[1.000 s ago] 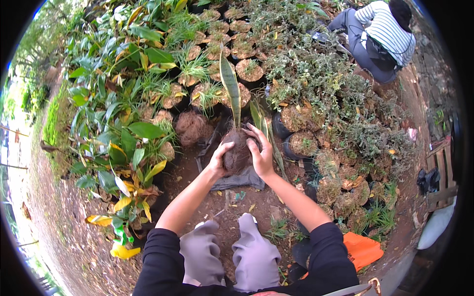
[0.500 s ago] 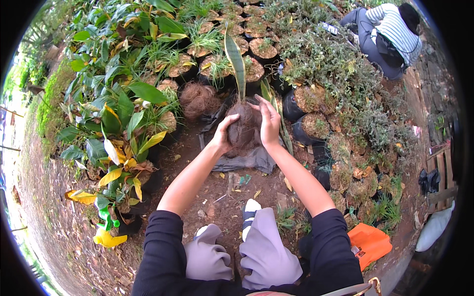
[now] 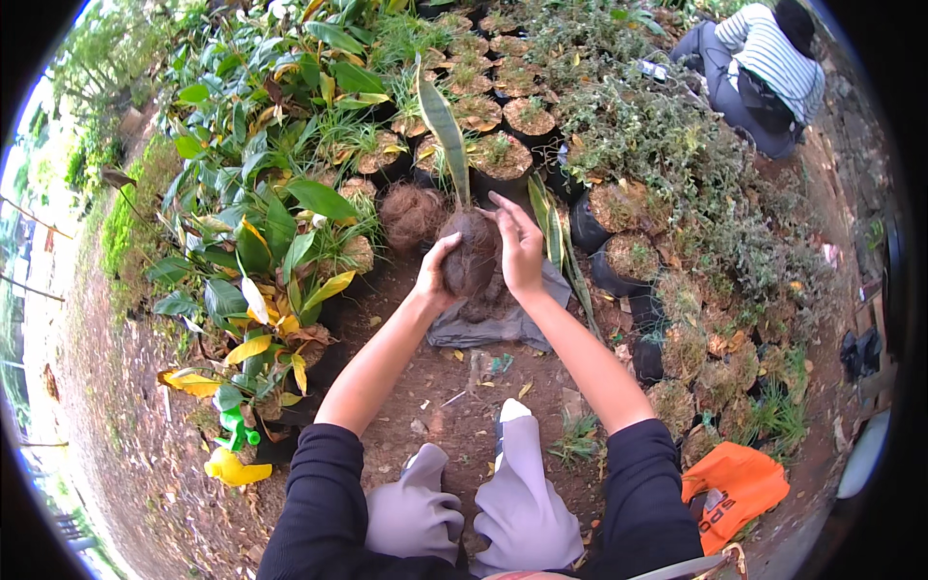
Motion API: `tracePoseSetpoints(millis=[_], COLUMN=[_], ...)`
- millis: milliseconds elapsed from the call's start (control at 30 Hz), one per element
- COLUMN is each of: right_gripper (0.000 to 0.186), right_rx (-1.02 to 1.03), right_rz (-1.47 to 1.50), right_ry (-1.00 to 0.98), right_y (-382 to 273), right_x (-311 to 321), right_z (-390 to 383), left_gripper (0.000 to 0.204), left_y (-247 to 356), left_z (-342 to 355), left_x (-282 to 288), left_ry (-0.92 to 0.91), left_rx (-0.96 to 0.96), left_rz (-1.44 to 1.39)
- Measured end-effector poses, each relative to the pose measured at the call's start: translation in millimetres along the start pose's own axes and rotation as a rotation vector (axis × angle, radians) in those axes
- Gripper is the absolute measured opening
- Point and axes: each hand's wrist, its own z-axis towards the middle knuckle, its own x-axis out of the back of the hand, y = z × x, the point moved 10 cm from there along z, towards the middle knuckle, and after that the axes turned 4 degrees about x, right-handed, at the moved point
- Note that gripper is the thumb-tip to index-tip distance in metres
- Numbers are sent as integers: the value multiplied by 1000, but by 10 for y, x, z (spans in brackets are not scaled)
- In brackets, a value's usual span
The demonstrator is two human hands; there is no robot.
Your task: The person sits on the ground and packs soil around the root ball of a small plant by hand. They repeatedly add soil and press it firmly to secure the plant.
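Between my hands is a rounded, brown root ball (image 3: 471, 261) wrapped in coir fibre. A single tall snake plant leaf (image 3: 446, 126) with pale edges rises from its top, leaning a little left. My left hand (image 3: 437, 275) is closed round the ball's left side, thumb toward the top. Cupped along the right side is my right hand (image 3: 523, 256), its fingers bent over the upper edge. Beneath lies a grey plastic sheet (image 3: 483, 330) with loose dark fibre on it. A tangled clump of coir (image 3: 413, 215) sits just beyond to the left.
Long variegated leaves (image 3: 552, 232) stand right of my right hand. Potted broad-leaved plants (image 3: 280, 227) crowd the left; bagged plants (image 3: 619, 208) line the right. A green and yellow object (image 3: 236, 468) lies lower left, an orange bag (image 3: 735, 493) lower right. Another person (image 3: 759, 72) crouches far right.
The root ball has turned slightly between my hands, and its leaf tilts further left. My right-hand fingers have shifted on the ball. The whole view has moved a little.
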Motion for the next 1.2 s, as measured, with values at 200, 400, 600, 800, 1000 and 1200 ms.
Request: tracePoseSetpoints(millis=[200,400,600,800,1000,1200], right_gripper=[56,66,65,61,57,57], right_rx=[236,356,472,598,559,497], right_rz=[-323,-431,-538,-561,-624,-567], right_ry=[-85,-31,-116,-175,-245,-248], right_y=[-874,-2018,-3012,-3698,-3677,-3451], right_x=[-165,-443,-681,-859,-742,-549], right_z=[-495,-1142,-1787,-2368,-2442,-2304], left_gripper=[57,53,42,40,40,41], left_y=[6,91,1,-141,-375,-426], left_z=[-484,-1552,-2490,-3197,-3210,-2934], left_x=[-568,-1363,-1835,-2112,-2042,-1982], left_ry=[-48,-64,-175,-187,-115,-79], left_rx=[-56,-129,-119,-212,-118,-123], left_rz=[-46,-80,-77,11,-37,20])
